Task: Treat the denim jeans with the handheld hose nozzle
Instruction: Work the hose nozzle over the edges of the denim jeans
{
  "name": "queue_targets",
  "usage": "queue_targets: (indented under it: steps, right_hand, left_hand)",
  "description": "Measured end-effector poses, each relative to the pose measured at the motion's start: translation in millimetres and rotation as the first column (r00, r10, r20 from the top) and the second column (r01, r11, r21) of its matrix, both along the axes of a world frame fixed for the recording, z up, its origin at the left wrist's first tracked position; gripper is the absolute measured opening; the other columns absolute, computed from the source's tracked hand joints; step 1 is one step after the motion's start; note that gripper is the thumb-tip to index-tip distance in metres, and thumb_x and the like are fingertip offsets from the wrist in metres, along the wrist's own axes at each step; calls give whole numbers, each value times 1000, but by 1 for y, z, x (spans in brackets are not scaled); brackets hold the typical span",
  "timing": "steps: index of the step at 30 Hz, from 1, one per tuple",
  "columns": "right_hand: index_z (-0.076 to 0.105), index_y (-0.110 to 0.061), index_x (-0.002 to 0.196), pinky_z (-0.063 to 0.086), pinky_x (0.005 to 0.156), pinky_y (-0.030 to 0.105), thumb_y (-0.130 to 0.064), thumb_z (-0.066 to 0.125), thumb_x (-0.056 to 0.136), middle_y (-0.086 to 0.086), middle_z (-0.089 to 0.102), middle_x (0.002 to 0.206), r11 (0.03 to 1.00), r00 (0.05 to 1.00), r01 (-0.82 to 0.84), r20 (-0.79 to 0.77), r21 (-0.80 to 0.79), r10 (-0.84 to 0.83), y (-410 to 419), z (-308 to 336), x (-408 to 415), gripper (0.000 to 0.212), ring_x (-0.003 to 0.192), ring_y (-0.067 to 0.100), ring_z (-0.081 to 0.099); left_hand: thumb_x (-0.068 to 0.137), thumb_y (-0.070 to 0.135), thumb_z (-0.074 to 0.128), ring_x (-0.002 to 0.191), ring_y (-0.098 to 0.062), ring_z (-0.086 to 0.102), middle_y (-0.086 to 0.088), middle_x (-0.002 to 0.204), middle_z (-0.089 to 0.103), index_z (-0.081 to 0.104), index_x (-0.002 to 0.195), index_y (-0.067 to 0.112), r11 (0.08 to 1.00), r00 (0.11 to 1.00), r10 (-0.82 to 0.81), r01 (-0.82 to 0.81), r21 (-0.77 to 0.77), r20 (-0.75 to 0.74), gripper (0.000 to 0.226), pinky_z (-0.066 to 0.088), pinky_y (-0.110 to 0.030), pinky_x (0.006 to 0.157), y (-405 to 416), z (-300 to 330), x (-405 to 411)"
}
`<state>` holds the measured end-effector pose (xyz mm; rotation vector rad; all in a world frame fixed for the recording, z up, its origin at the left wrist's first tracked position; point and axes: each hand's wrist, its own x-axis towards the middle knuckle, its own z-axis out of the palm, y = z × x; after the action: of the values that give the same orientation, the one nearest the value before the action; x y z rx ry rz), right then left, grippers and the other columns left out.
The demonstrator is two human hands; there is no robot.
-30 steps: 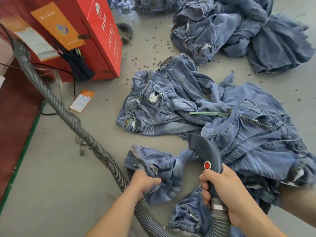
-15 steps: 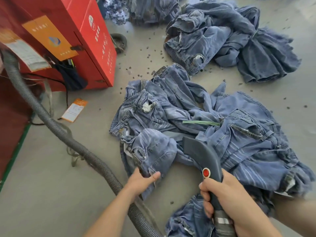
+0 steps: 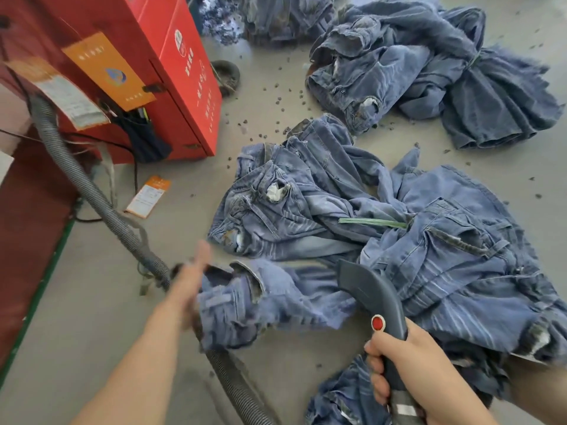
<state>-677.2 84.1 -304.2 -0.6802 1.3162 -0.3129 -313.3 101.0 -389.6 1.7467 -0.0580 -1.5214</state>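
Observation:
A dark grey hose nozzle [image 3: 372, 291] with a red button points at the heap of blue denim jeans [image 3: 445, 246] on the floor. My right hand [image 3: 411, 372] grips the nozzle's handle at the lower right. My left hand [image 3: 188, 283] is blurred by motion, thumb up, and holds a raised jeans leg [image 3: 245, 302] just left of the nozzle tip. The fingers of that hand are hidden behind the fabric. A grey ribbed hose [image 3: 101, 204] runs from the upper left down past my left forearm.
A red machine cabinet [image 3: 184, 87] with orange tags stands at the upper left. More jeans lie piled at the back right [image 3: 429, 75]. An orange card [image 3: 148, 196] and small dark pellets [image 3: 277, 101] lie on the grey floor. A red mat borders the left.
My left hand has swung up and to the left with the jeans leg, which now hangs lifted and blurred. The nozzle has stayed in my right hand, near the same spot.

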Motion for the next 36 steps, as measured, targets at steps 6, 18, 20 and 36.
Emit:
queue_targets:
  steps: [6,18,20,36]
  right_hand:
    - [47,-8,86,43,48,39,4,60,88,18,51,61,997,1000,24,-4,-77,-24,-11,10,-11,18,44,28,45]
    - [49,-7,89,42,45,34,4,59,88,16,51,61,994,994,101,-49,52,-98,9,-15,8,15,43,25,45]
    - [48,-7,90,43,45,33,4,59,89,16,51,61,986,992,116,-55,123,-110,18,-25,12,15,43,25,45]
    - [49,-7,96,41,39,29,0,53,91,14,46,63,987,963,163,-215,-2,-160,40,-70,89,9,38,22,45]
  left_hand:
    - [92,-9,58,72,-26,67,-15,98,75,55,144,10,970,985,-88,51,239,146,55,57,-37,67,31,-71,-24]
    - [88,37,69,131,-38,48,-16,140,51,52,137,9,774,60,-439,532,343,897,59,37,-49,111,51,-53,-75]
    - [87,61,68,155,-34,16,-10,169,10,13,161,28,397,-155,-739,686,610,655,98,12,-54,126,56,-69,-96]
    - [91,31,73,146,-14,40,12,148,55,49,147,37,470,-71,-723,678,566,687,61,40,-36,115,106,-67,-46]
